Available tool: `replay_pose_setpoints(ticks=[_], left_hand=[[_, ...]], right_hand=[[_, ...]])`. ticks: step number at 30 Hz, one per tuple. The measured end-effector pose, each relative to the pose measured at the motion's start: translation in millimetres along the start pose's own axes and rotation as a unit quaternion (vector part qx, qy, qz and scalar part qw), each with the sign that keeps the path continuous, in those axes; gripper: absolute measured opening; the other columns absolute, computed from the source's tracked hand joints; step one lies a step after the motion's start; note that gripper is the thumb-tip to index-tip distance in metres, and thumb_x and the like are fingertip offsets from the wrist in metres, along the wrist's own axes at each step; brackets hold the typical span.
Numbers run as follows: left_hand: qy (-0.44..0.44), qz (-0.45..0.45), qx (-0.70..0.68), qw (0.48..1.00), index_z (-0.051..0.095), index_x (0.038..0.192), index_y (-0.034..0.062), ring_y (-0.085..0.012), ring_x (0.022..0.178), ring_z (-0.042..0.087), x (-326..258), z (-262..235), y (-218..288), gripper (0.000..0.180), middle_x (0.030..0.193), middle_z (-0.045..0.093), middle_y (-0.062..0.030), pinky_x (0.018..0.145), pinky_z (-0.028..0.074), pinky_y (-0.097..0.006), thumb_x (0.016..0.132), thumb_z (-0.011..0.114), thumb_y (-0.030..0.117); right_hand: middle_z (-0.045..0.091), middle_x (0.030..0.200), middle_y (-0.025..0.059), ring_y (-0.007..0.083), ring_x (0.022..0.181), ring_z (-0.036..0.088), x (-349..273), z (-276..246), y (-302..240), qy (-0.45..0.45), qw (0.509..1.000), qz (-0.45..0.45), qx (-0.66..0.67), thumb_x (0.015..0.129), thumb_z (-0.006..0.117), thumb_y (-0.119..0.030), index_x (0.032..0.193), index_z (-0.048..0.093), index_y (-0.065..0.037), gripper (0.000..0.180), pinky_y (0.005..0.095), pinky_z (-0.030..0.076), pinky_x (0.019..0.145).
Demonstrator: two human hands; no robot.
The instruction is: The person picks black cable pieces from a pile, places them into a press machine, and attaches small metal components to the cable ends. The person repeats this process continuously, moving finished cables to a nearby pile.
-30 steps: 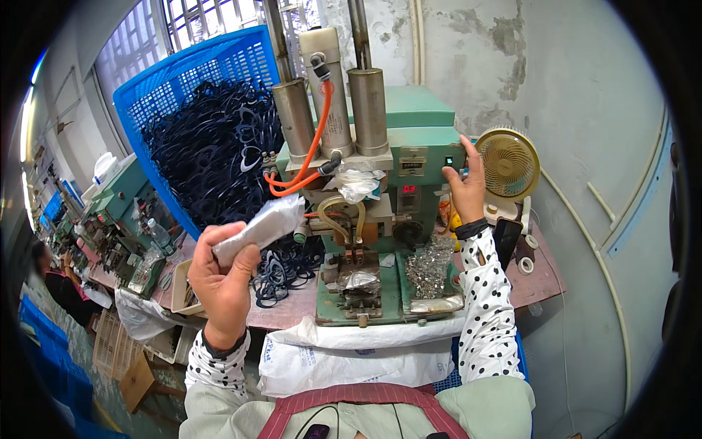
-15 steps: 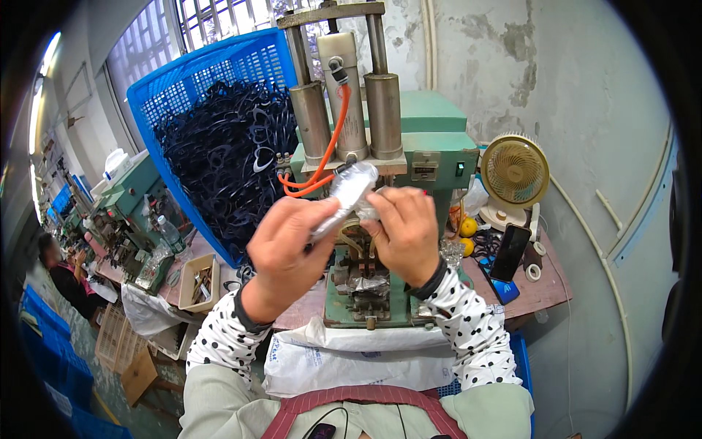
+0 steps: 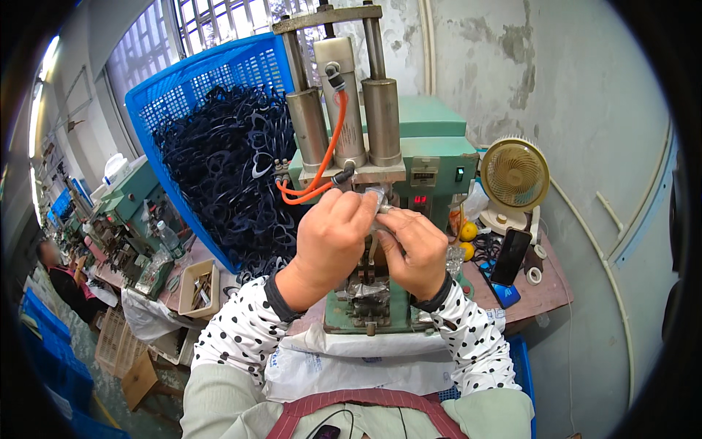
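My left hand (image 3: 330, 240) and my right hand (image 3: 414, 252) meet in front of the green press (image 3: 437, 157), fingers closed. Between their fingertips is a crumpled piece of shiny, clear-silvery film (image 3: 378, 194). Most of it is covered by the left fingers, and I cannot make out whether anything is wrapped inside. The right thumb and fingers pinch its near end. Behind the hands rise the press's steel cylinders (image 3: 382, 124), with an orange air hose (image 3: 339, 135) curving down. Below them sits the press's lower fixture (image 3: 369, 296), partly hidden by my hands.
A blue basket (image 3: 142, 110) full of dark looped pieces (image 3: 219, 161) leans at the left. Nearby is a cream tray (image 3: 199, 289) of small tools. On the right stand a fan (image 3: 515, 172), a phone (image 3: 510, 256) and a tape roll (image 3: 534, 276). White sacking (image 3: 358, 366) hangs in front.
The silvery film was spread longer and more visible; now it is bunched up between my fingers. My left hand has moved right and turned its back upward. A red display on the press now shows.
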State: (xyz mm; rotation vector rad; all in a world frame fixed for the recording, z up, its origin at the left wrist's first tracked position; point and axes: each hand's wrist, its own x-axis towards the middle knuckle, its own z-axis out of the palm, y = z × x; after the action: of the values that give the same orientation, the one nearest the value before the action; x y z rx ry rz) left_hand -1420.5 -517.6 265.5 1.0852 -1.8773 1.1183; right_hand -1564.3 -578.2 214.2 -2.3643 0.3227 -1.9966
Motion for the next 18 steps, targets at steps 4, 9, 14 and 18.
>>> replay_pose_setpoints(ticks=[4, 9, 14, 18], left_hand=[[-0.019, -0.027, 0.091, 0.995, 0.062, 0.085, 0.006, -0.0184, 0.065, 0.052, 2.2, 4.6, 15.8, 0.017, 0.071, 0.047, -0.0035, 0.053, 0.044, -0.029, 0.068, 0.061, 0.009], [-0.028, -0.029, 0.184, 0.982, 0.059, 0.077, 0.0079, -0.0157, 0.067, 0.053, 9.8, 16.3, 24.4, 0.011, 0.07, 0.046, -0.0012, 0.052, 0.045, -0.025, 0.066, 0.062, 0.012], [-0.177, -0.011, 0.058, 0.982, 0.064, 0.103, -0.0018, -0.0227, 0.08, 0.057, 16.4, -5.8, 18.5, 0.033, 0.082, 0.056, -0.0061, 0.069, 0.049, -0.031, 0.072, 0.065, 0.01], [-0.166, -0.031, -0.04, 0.985, 0.067, 0.108, -0.0017, -0.027, 0.082, 0.057, 11.2, -14.5, 14.2, 0.036, 0.088, 0.062, -0.0091, 0.072, 0.048, -0.036, 0.073, 0.069, 0.006]], right_hand=[[0.068, 0.092, 0.0158, 0.0337, 0.087, 0.067, -0.1, -2.9, 0.1, -0.002, 1.0, -0.002, -0.004, 0.074, 0.069, 0.001, 0.097, 0.066, 0.001, 0.023, 0.0401, 0.055, 0.08], [0.067, 0.097, 0.016, 0.0329, 0.088, 0.067, -0.7, 0.5, -4.4, 0.002, 1.0, 0.018, 0.0, 0.071, 0.063, 0.005, 0.094, 0.065, 0.002, 0.023, 0.0376, 0.055, 0.079], [0.068, 0.096, 0.0167, 0.0331, 0.088, 0.067, -8.3, -8.8, 2.9, -0.019, 1.0, 0.019, -0.004, 0.073, 0.064, 0.003, 0.091, 0.065, 0.001, 0.019, 0.0377, 0.055, 0.077], [0.068, 0.095, 0.0164, 0.0332, 0.086, 0.067, -8.0, -10.8, 4.6, -0.012, 0.999, 0.024, 0.021, 0.077, 0.066, 0.001, 0.089, 0.065, 0.001, 0.012, 0.0375, 0.055, 0.074]])
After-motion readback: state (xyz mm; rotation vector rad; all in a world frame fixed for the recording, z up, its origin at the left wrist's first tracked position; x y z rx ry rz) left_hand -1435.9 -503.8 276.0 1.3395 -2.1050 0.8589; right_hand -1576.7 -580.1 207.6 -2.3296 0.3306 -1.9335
